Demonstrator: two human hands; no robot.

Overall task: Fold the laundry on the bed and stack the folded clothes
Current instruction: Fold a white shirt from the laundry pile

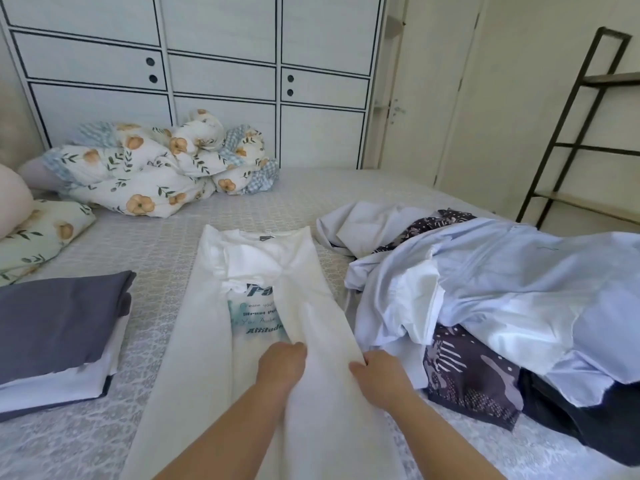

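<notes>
A white T-shirt (249, 268) with teal and dark lettering lies lengthwise in the middle of the bed (166, 237), both long sides folded inward. My left hand (282, 365) and my right hand (377, 375) each grip an edge of the right folded panel near its lower part. A stack of folded clothes (59, 327), grey on top with white beneath, sits to the left. An unfolded heap of laundry (502, 292) in light blue, white and dark patterned fabric lies to the right.
A crumpled floral duvet (156, 171) and pillows (34, 233) lie at the bed's far left. White cabinets (221, 71) stand behind the bed. A dark metal ladder shelf (575, 109) stands at the right by the wall.
</notes>
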